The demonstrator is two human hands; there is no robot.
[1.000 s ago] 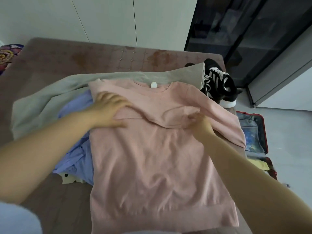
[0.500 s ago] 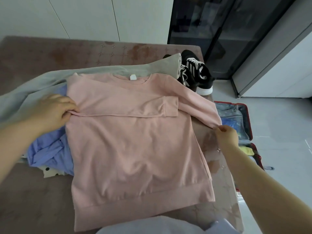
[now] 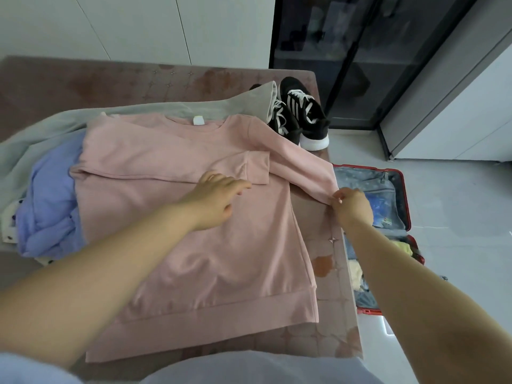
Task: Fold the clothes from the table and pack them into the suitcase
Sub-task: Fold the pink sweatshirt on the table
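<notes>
A pink sweatshirt (image 3: 199, 245) lies flat on the brown table (image 3: 138, 81), one sleeve folded across its chest. The other sleeve stretches toward the table's right edge, where my right hand (image 3: 352, 206) pinches its cuff. My left hand (image 3: 216, 200) hovers over the sweatshirt's middle, just below the folded sleeve's cuff, with fingers relaxed and holding nothing. Under the sweatshirt lie a grey garment (image 3: 41, 134) and a crumpled lilac-blue shirt (image 3: 47, 212). A red suitcase (image 3: 401, 195) lies open on the floor to the right of the table, with yellow items inside.
A pair of black and white sneakers (image 3: 302, 115) stands at the table's far right corner, partly under the grey garment. A white polka-dot cloth (image 3: 8, 225) peeks out at the left. A dark glass cabinet (image 3: 360, 51) and white walls stand behind.
My left hand left the sweatshirt's left edge and moved right to its middle. My right hand took hold of the outstretched sleeve's cuff at the table's right edge.
</notes>
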